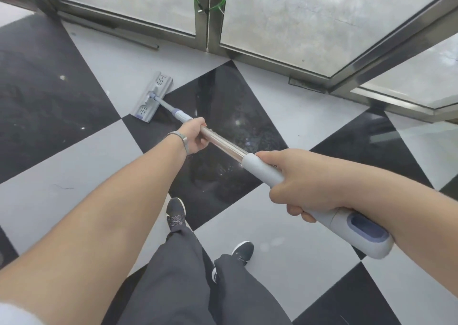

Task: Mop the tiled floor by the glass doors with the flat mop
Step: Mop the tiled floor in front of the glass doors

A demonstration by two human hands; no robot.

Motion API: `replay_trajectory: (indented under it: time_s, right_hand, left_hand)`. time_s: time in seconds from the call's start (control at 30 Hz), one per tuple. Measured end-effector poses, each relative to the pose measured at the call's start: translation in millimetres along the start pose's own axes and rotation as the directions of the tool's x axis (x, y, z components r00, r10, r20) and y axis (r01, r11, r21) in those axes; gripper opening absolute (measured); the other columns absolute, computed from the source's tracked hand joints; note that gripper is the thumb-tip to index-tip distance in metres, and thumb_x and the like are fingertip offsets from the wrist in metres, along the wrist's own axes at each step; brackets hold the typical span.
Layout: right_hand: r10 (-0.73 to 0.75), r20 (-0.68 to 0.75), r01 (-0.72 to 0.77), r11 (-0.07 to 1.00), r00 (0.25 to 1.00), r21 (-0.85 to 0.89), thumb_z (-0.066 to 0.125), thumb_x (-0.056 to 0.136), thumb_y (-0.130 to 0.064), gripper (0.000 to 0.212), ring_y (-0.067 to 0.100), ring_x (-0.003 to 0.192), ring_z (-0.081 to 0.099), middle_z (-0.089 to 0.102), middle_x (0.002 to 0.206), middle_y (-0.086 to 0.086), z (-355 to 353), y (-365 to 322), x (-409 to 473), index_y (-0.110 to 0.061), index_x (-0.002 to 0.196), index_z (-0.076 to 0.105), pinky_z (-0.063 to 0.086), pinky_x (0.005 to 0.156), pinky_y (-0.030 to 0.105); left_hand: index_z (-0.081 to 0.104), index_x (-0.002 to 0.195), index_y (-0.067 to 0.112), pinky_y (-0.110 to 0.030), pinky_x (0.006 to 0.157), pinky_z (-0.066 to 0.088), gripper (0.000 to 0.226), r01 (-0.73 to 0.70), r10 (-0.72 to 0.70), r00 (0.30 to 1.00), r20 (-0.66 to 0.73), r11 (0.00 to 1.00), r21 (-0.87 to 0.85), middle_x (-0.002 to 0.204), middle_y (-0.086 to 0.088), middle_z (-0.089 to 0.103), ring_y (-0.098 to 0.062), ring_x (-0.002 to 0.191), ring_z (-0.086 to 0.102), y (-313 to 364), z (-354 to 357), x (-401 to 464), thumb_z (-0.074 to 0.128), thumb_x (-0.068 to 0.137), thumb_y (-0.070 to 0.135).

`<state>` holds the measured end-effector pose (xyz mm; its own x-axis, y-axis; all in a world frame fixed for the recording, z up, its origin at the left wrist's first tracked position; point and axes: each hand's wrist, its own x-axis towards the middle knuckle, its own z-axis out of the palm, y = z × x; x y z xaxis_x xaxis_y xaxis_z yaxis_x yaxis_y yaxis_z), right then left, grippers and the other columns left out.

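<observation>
The flat mop's pale grey head point(151, 97) lies flat on a white tile, its near corner reaching a black tile, a little short of the glass doors point(285, 19). Its steel pole point(224, 143) slants back toward me. My left hand point(194, 136) grips the pole partway down, a bracelet on the wrist. My right hand point(303, 180) is wrapped around the grey handle point(366, 233) near its upper end. The floor point(285, 247) is a pattern of black and white tiles.
Steel door frames point(202, 12) run along the far edge, with a green cable point(215, 7) looped at the centre post. A metal strip point(116, 32) lies by the left threshold. My two dark shoes point(176, 215) and trouser legs stand below the hands.
</observation>
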<state>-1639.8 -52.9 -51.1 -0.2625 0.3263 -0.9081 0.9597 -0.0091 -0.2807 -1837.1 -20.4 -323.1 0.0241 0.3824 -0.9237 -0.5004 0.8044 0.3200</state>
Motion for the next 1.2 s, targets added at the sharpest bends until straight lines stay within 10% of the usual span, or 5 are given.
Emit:
replay_trajectory:
  time_s: [0.73,1.2]
  right_hand:
    - [-0.147,0.099,0.165,0.965,0.984,-0.205,0.044,0.083,-0.004,0.030,0.021,0.038,0.053,0.062,0.075,0.009,45.6,-136.2,87.3,-0.016,0.111,0.043,0.045,0.041,0.023]
    - [-0.090,0.069,0.104,0.963,0.994,-0.249,0.042,0.083,-0.004,0.032,0.026,0.046,0.057,0.053,0.083,0.005,101.2,-59.4,20.3,-0.022,0.109,0.042,0.053,0.050,0.033]
  left_hand:
    - [0.041,0.079,0.012,-0.012,0.032,0.031,0.015,0.000,-0.024,0.979,-0.203,0.993,-0.116,0.045,-0.002,0.056,-0.012,0.048,0.057,34.5,-189.4,-11.4,0.041,0.093,0.014]
    - [0.035,0.084,0.015,-0.009,0.030,0.026,0.014,-0.022,0.000,0.979,-0.204,0.994,-0.105,0.039,-0.006,0.055,-0.016,0.056,0.049,-66.9,-135.8,-41.2,0.035,0.098,0.015]
